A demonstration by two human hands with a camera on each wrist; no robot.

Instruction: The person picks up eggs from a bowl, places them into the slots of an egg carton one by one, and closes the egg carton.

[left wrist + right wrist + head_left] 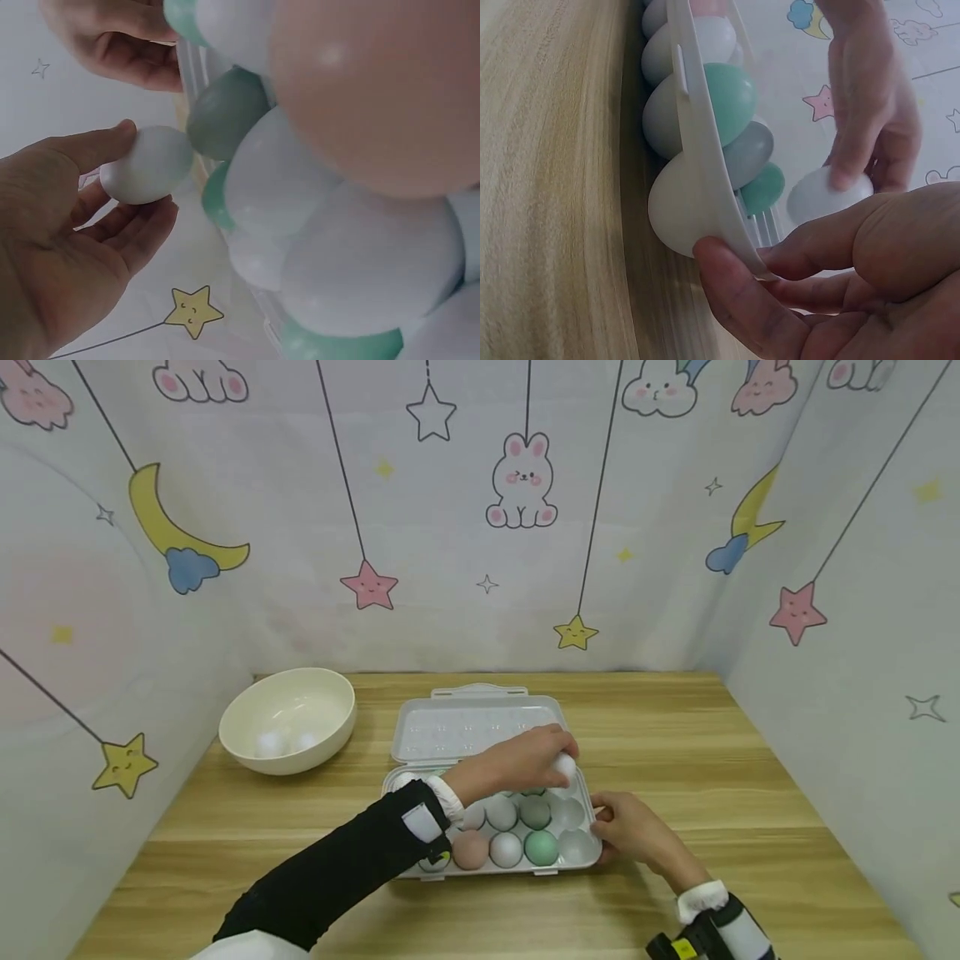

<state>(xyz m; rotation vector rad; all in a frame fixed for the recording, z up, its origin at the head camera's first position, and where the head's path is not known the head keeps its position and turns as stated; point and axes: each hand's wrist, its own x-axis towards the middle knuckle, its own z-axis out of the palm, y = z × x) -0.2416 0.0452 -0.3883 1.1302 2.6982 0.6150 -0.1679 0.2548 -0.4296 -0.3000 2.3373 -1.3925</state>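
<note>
My left hand [517,762] pinches a white egg [148,165] between thumb and fingertips. The egg is over the back right cups of a white plastic egg carton [579,847]. With thumb and fingers, my right hand [637,835] holds the carton's right rim, as the right wrist view shows. White, green, grey-green and pinkish eggs sit in the cups, among them a pink egg [471,850] and a green egg [542,848] in the front row. Empty cups show at the carton's right end. My left forearm hides the carton's left part.
The carton's lid [480,722] lies open toward the back. A cream bowl [330,727] with two white eggs [270,743] stands at the back left of the wooden table [660,727]. Patterned cloth walls [450,635] enclose the back and sides.
</note>
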